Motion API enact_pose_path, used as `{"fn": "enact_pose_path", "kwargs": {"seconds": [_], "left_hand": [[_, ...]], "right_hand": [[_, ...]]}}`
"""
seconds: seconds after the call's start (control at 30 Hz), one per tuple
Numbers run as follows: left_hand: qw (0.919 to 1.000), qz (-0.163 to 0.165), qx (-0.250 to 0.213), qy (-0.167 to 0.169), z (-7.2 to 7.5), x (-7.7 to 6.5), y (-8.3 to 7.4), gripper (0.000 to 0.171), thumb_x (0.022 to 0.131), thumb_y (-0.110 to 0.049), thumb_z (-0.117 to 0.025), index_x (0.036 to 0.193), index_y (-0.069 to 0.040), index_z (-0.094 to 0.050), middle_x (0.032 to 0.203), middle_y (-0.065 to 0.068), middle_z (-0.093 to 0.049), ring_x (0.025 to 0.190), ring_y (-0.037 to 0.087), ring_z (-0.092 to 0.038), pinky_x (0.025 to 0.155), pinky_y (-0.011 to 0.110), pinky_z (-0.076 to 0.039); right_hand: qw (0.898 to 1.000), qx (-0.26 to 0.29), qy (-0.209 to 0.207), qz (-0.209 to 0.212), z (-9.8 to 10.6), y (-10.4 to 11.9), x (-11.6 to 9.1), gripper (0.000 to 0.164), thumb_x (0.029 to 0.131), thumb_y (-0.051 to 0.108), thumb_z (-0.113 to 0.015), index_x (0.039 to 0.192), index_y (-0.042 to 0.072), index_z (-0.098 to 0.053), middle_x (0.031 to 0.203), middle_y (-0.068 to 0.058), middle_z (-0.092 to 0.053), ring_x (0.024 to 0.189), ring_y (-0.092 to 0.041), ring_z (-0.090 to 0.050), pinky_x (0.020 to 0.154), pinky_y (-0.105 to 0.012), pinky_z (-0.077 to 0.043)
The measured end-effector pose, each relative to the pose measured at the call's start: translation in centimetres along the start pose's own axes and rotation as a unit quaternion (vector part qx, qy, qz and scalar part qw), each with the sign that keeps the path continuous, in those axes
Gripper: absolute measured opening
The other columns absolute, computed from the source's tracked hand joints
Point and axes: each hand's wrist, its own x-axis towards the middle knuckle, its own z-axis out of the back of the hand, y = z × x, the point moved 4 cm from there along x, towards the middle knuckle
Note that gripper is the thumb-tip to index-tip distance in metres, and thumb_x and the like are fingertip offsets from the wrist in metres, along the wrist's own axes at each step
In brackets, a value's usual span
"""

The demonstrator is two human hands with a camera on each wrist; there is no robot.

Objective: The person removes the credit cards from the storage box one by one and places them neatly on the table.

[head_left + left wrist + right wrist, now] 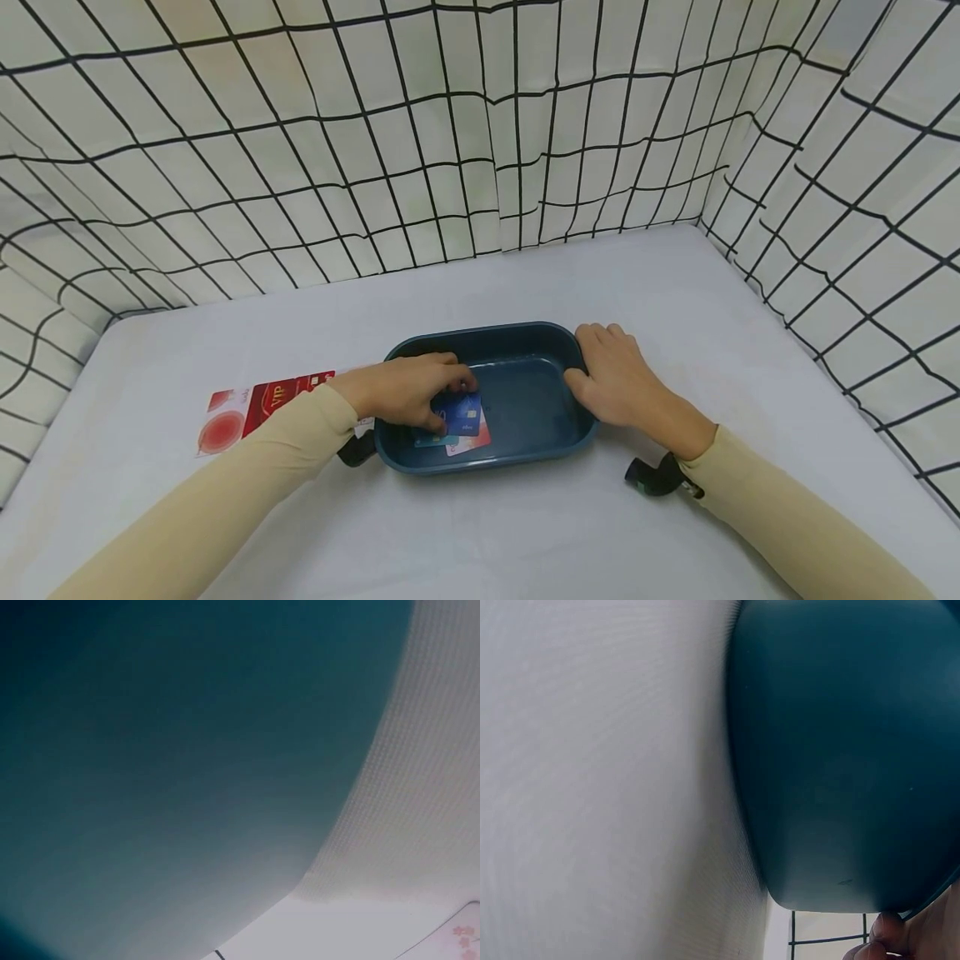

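Observation:
A dark teal oblong tray stands on the white cloth. My left hand reaches over its left end, thumb and fingers bent and spread apart above a few cards. The top one is a blue bank card, lying over a red-and-white card and a light-blue card. The thumb seems to touch the blue card's left edge. My right hand grips the tray's right end, thumb over the rim and fingers outside. In the right wrist view, its fingertips show beside the tray's wall.
Left of the tray lie a red VIP card and a pale card with a red circle, partly behind the left sleeve. Black wire grid over white cloth walls the back and both sides. A flower-patterned corner shows in the left wrist view.

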Motion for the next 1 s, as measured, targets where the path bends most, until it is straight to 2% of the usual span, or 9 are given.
{"fn": "enact_pose_path", "kwargs": {"seconds": [0.27, 0.5, 0.7, 1.0], "left_hand": [[0.9999, -0.005, -0.01, 0.01, 0.1, 0.0, -0.01, 0.056, 0.085, -0.025, -0.085, 0.136, -0.016, -0.061, 0.129, 0.004, -0.061, 0.12, 0.02, -0.061, 0.112, 0.046, -0.052], [0.9999, -0.01, -0.004, 0.003, 0.02, 0.03, 0.01, 0.055, 0.085, -0.025, -0.084, 0.133, -0.018, -0.06, 0.13, 0.003, -0.063, 0.12, 0.02, -0.058, 0.11, 0.047, -0.052], [0.9997, -0.017, -0.017, 0.0, 0.03, 0.1, 0.16, 0.053, 0.085, -0.023, -0.085, 0.132, -0.018, -0.061, 0.127, 0.002, -0.064, 0.117, 0.019, -0.061, 0.109, 0.045, -0.053], [0.9977, -0.049, -0.043, -0.016, 0.41, -0.08, 0.19, 0.039, 0.091, -0.013, -0.077, 0.128, -0.017, -0.066, 0.124, -0.001, -0.067, 0.108, 0.015, -0.061, 0.101, 0.038, -0.056]], "right_hand": [[1.0, -0.002, 0.0, -0.001, -0.01, -0.03, -0.01, 0.026, 0.088, 0.022, -0.049, 0.104, 0.004, -0.056, 0.092, -0.009, -0.056, 0.085, -0.026, -0.042, 0.074, -0.034, -0.031], [1.0, -0.002, -0.001, 0.0, -0.02, -0.1, -0.01, 0.025, 0.088, 0.022, -0.049, 0.103, 0.004, -0.056, 0.092, -0.009, -0.055, 0.085, -0.026, -0.042, 0.074, -0.035, -0.031], [1.0, -0.002, 0.004, -0.004, -0.09, -0.12, 0.03, 0.025, 0.088, 0.021, -0.05, 0.105, 0.004, -0.057, 0.094, -0.009, -0.056, 0.086, -0.026, -0.042, 0.075, -0.035, -0.031], [1.0, 0.0, 0.005, -0.004, 0.0, -0.04, 0.05, 0.025, 0.088, 0.022, -0.05, 0.105, 0.004, -0.056, 0.093, -0.009, -0.055, 0.085, -0.026, -0.041, 0.074, -0.034, -0.031]]}}
